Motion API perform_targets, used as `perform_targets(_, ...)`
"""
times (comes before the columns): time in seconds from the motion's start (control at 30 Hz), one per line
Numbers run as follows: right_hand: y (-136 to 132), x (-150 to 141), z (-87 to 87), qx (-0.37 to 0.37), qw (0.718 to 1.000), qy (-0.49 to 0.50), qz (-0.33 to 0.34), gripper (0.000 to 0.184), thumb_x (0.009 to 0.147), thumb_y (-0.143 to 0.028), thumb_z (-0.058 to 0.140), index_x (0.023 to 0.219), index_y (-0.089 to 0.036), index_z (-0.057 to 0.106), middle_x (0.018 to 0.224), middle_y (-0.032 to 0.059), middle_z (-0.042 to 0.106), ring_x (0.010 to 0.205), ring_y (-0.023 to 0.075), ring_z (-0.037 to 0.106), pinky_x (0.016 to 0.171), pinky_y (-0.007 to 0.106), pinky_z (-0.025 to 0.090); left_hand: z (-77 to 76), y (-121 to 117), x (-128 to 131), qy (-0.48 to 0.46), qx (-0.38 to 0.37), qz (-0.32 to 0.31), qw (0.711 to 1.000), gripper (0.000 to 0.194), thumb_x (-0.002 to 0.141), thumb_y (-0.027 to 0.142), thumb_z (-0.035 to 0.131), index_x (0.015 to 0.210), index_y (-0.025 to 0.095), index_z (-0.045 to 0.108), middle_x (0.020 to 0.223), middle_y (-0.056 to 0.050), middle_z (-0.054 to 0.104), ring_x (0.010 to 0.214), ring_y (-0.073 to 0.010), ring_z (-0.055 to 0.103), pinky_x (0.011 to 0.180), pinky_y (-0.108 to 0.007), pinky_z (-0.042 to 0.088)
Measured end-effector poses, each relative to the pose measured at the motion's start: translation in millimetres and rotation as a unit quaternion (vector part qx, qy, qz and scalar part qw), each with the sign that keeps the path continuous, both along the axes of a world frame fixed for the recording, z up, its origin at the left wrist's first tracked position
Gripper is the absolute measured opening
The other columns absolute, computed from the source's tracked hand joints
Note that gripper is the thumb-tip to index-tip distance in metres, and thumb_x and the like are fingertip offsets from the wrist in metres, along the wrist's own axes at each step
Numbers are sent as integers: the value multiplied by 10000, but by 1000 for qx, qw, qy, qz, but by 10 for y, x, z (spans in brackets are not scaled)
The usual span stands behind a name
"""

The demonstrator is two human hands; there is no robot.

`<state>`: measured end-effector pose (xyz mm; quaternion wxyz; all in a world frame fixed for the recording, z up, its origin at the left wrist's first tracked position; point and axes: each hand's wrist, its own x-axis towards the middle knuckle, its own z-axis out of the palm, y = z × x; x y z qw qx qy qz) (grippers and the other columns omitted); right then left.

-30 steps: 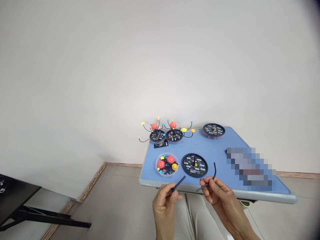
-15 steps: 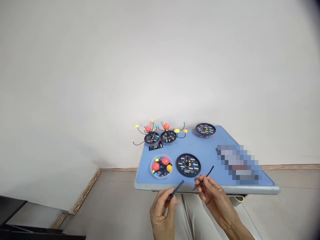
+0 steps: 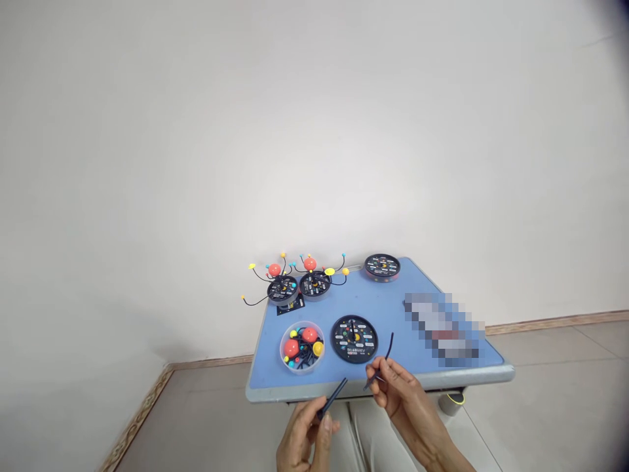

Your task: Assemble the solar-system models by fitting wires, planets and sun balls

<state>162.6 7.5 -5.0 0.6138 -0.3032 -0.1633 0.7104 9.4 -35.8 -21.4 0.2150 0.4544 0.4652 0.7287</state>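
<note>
My left hand [image 3: 304, 439] is closed in a pinch on a short straight black rod [image 3: 334, 395], held below the table's front edge. My right hand [image 3: 400, 400] pinches a thin bent black wire arm [image 3: 386, 357] that curves up over the table. Just beyond both hands lies a black round base disc [image 3: 354, 338] with a small peg in its middle. Left of it stands a clear round dish [image 3: 301, 347] holding red, yellow and blue balls and black wires.
A small blue table [image 3: 393, 308] stands against a white wall. Two finished planet models [image 3: 297, 280] stand at its far left, with another black disc [image 3: 382, 267] at the far middle. A blurred patch [image 3: 442, 328] covers its right side. Tiled floor lies around.
The view has swung so the table sits lower and further left. Both hands have drifted left with it, keeping hold of the rod and the wire; the wire now points more upright.
</note>
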Motion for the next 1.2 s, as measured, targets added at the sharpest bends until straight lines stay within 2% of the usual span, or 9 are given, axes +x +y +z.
perform_targets(0.27,-16,12,5,-6,1000,-12,-7,375,590,-445,926,741,-160,735,731,46,705,603,116,603,486,186,461,28,-22,-40,-17,-36,-13,999,239,761,400,790,915,218,785,851,-23,707,574,-124,672,576,-218,604)
perform_targets(0.5,-115,81,61,11,998,-58,-27,345,567,-349,947,797,-190,744,783,35,720,637,137,613,561,224,516,120,-110,-6,1,-39,-46,998,219,837,378,713,959,206,770,889,-48,705,636,-144,670,632,-280,628)
perform_targets(0.73,-207,76,156,3,992,-116,-49,393,496,-374,961,790,-179,788,709,58,717,529,139,570,503,266,505,181,-150,23,-56,-69,-76,993,240,782,391,772,933,204,781,895,-47,705,634,-149,666,622,-300,636)
perform_targets(0.97,-245,94,136,57,986,-151,-37,318,621,-468,888,732,-192,775,810,80,728,587,163,613,485,256,488,211,-190,-29,-105,-67,-114,986,213,802,379,761,944,223,788,771,-19,701,572,-157,688,612,-306,630)
perform_targets(1.1,-240,86,139,61,986,-154,-20,320,660,-480,865,763,-193,768,646,55,692,551,153,587,531,265,497,243,-197,-43,-128,-77,-104,983,230,778,386,779,917,203,790,725,-16,691,565,-161,672,608,-328,637)
perform_targets(1.2,-245,72,153,60,984,-166,-28,351,636,-498,871,746,-182,765,602,58,678,544,167,585,527,283,495,278,-192,-46,-139,-91,-102,981,246,759,403,791,896,199,791,685,-7,681,551,-160,662,604,-325,632)
